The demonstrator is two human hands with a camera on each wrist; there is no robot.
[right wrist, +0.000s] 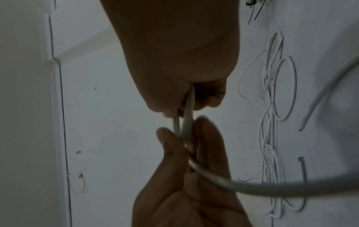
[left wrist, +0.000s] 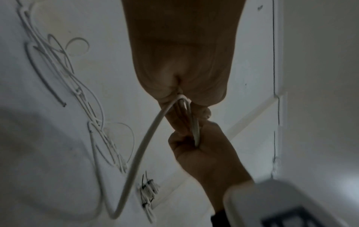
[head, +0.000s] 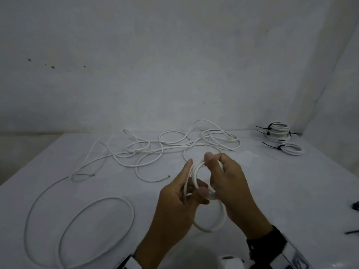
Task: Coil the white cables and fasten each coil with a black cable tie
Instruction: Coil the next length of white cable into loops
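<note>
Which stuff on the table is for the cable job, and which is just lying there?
For the job:
- white coil, held by left hand and right hand
- loose white cables
- black cable ties

Just lying there:
- finished tied coils
- white table

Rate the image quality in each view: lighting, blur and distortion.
Head view: dim, flat light; the table edge bows with wide-angle distortion; the tied coils look soft. Left wrist view: the left hand is a dark, backlit mass, and the white device at the bottom corner is badly out of focus. Right wrist view: the right hand is shadowed and the trailing cable is smeared.
</note>
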